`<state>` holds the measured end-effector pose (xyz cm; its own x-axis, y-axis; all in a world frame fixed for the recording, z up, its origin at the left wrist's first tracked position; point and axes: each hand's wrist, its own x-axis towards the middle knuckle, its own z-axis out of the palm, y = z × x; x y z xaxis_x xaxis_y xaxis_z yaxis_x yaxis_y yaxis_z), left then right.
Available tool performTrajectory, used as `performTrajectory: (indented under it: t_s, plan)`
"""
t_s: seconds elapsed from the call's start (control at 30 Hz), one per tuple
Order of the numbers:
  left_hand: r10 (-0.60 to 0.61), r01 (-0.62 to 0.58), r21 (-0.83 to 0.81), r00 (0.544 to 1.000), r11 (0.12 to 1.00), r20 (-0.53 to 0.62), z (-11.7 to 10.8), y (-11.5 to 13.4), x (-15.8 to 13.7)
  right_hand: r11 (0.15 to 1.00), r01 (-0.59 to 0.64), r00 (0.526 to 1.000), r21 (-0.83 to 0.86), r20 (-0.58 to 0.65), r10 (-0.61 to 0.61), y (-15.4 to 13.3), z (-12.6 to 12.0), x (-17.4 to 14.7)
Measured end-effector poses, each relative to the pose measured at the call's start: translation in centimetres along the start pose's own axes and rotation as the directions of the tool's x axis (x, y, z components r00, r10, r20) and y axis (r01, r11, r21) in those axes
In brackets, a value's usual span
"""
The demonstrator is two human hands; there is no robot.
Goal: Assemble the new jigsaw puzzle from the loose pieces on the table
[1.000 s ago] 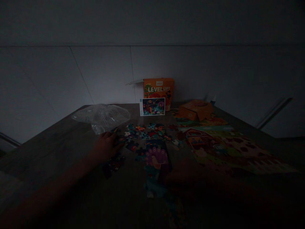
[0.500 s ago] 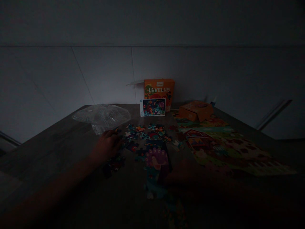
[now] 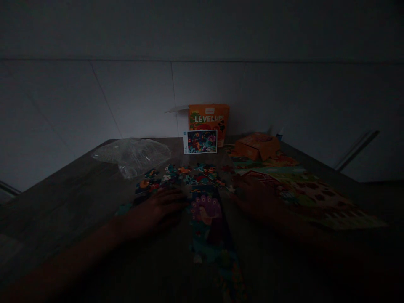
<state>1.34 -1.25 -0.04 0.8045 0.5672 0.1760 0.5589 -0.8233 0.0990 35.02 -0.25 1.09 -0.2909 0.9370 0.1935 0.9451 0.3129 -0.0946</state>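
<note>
The scene is very dark. My left hand lies low over loose jigsaw pieces, fingers stretched toward the partly joined puzzle, which shows a purple peacock. Nothing can be made out in that hand. My right hand is on the other side of the joined strip, thumb and fingers apart, close to a few pale loose pieces. Its fingers are dim, and no held piece shows. The joined strip runs from the heap of pieces down toward me, its lower part fading into shadow.
A picture card leans against an orange "LEVEL UP!" box by the wall. Clear plastic wrapping lies at the back left. An orange carton stands at the back right, near a farm-scene puzzle.
My left hand has moved right and nearer, off the left pieces, toward the peacock section. My right hand has left the joined strip's lower right side and moved up and right.
</note>
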Motion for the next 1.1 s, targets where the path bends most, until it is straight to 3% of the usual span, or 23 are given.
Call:
performTrajectory:
  t_s: [0.2, 0.53, 0.87, 0.97, 1.1]
  plan:
    - [-0.020, 0.020, -0.030, 1.000, 0.999, -0.001, 0.3, -0.2, 0.0, 1.000, -0.030, 0.993, 0.006, 0.118, 0.029, -0.1, 0.5, -0.1]
    - [-0.027, 0.027, -0.043, 1.000, 0.999, -0.003, -0.1, 0.2, 0.1, 0.992, -0.095, 0.988, 0.088, 0.131, 0.083, 0.2, 0.1, 0.0]
    - [-0.033, 0.033, -0.021, 0.999, 0.999, 0.011, 0.0, 0.2, 0.1, 0.956, -0.108, 0.994, 0.274, 0.038, 0.102, 0.8, 1.4, 0.3]
    - [-0.022, 0.022, -0.026, 1.000, 0.999, -0.007, 0.1, 0.2, 0.0, 0.946, -0.047, 0.998, 0.321, -0.023, 0.057, 0.8, 1.7, 0.3]
    - [-0.010, 0.010, -0.024, 1.000, 1.000, -0.020, 0.1, 0.2, 0.0, 0.932, 0.085, 0.996, 0.352, -0.015, -0.085, 0.5, 2.1, 0.0]
